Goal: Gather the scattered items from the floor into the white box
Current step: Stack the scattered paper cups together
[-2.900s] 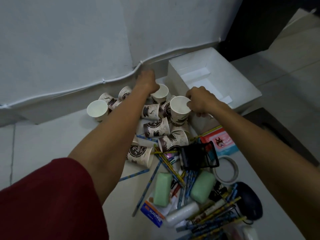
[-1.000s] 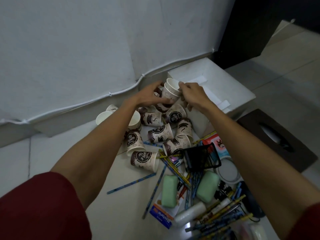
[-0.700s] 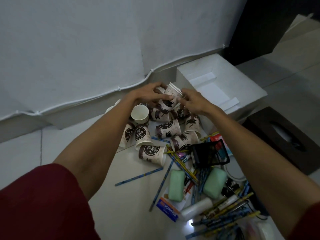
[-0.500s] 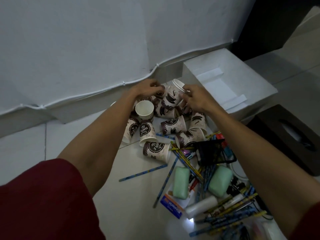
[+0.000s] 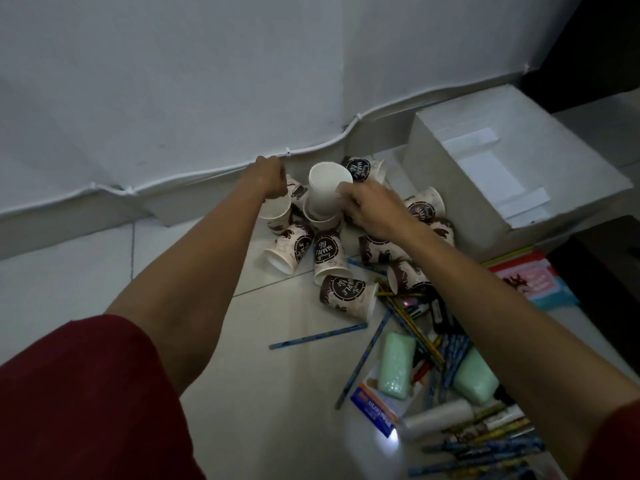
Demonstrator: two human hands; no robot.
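Several printed paper cups lie tipped in a heap on the floor by the wall. My right hand grips a nested stack of cups, its white mouth facing me, above the heap. To its left, my left hand curls down over the rim of another paper cup; its fingertips are hidden. The white box stands open at the right, just past the heap, with only white paper flaps inside.
Pencils, two green soap bars, a blue carton, a white tube and a pink packet litter the floor at lower right. A dark object sits beside the box. A white cable runs along the wall.
My left hand has let go of the cup stack and moved left onto another cup. The right hand keeps the stack, now turned with its mouth toward me.
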